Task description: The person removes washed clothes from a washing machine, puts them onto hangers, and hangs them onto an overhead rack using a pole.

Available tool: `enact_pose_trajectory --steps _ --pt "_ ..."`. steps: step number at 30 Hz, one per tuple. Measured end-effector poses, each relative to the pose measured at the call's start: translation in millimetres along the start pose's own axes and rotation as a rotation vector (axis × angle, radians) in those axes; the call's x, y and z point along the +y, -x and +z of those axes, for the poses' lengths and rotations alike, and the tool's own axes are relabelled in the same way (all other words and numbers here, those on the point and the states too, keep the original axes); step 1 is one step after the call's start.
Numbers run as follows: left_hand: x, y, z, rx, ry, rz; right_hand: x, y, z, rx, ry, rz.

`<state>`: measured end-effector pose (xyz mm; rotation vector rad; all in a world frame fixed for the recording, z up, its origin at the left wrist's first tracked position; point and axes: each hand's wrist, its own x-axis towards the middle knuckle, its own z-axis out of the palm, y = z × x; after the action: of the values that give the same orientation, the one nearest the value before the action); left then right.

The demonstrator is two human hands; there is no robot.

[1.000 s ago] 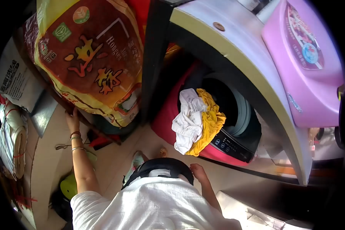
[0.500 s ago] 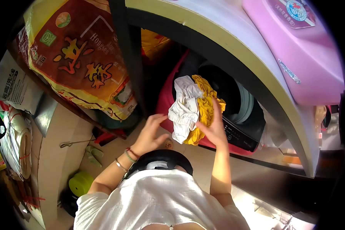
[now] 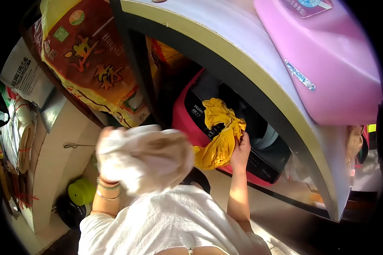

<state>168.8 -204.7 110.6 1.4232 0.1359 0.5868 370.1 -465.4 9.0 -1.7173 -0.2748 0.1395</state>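
Over the Haier washing machine [image 3: 181, 111], the right hand [image 3: 241, 155] grips yellow cloth [image 3: 220, 149] while the left hand [image 3: 101, 146] clutches white cloth [image 3: 151, 159] well apart, probably so they don't tangle.

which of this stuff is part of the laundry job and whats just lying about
In the job, it seems:
- white cloth, in the left hand
- yellow cloth, in the right
- washing machine

Just about:
- pink jug
- red-and-yellow sack
- lime-green object

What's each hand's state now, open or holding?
Left hand: closed, holding the white cloth.
Right hand: closed on the yellow cloth.
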Motion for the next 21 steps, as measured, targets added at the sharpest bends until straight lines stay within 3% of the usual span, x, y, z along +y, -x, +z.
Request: enact_pose_trajectory --steps 1,5,6,8,11,14,15,17,18,19,21 --pt "20 10 -10 0.058 0.011 0.052 -7 -1 6 0.040 0.144 -0.061" --pt "58 39 -26 0.305 0.094 0.181 -20 -8 30 0.098 0.225 -0.199" --pt "59 48 -24 0.379 0.123 0.195 -13 -15 38 0.043 0.164 -0.406" --pt "55 63 -18 0.505 0.209 0.192 -25 -20 57 -0.183 0.414 -0.546" --pt "32 78 -12 0.628 0.423 0.151 -36 -16 72 -0.468 0.861 -0.555" --pt "10 94 -8 0.693 0.609 0.127 -78 11 88 -0.415 0.716 -0.702" --pt "5 101 -9 0.710 0.651 0.125 -88 22 98 -0.545 0.571 -0.725" --pt "-2 116 -13 0.736 0.713 0.121 -96 51 122 -1.022 0.039 -0.458" --pt "-5 121 -17 0.749 0.739 0.119 -101 73 136 -1.230 -0.230 -0.149" --pt "-8 129 -23 0.755 0.744 0.117 -92 89 150 -1.365 -0.314 -0.007" --pt "-13 143 -45 0.756 0.726 0.095 -76 110 178 -1.367 -0.097 0.060"
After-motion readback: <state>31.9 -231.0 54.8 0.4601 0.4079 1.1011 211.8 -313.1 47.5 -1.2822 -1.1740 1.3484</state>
